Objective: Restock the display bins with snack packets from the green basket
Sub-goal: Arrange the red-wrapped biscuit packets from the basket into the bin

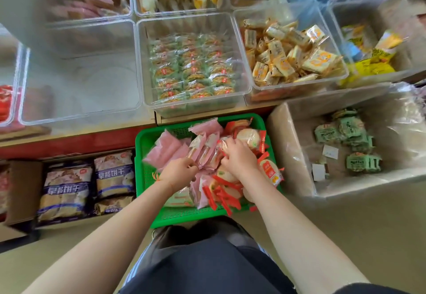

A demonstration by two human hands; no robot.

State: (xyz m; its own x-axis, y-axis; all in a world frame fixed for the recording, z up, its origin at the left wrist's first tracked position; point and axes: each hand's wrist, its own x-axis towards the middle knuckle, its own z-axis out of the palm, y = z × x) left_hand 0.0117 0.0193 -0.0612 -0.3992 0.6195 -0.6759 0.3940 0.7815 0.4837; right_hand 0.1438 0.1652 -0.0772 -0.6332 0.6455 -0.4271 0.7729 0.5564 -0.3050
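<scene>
Pink snack packets (202, 153) are pinched by the left hand (178, 170) and gripped by the curled right hand (239, 158) inside the green basket (147, 146) below the display bins (80, 118); slippery wrappers could be dropped if overfilled.

head cam: your only view | worn on your head, facing forward and steeply down | close over the green basket (147, 146) at your knees | display bins (147, 67) fill the top | wide-angle edges bend
</scene>
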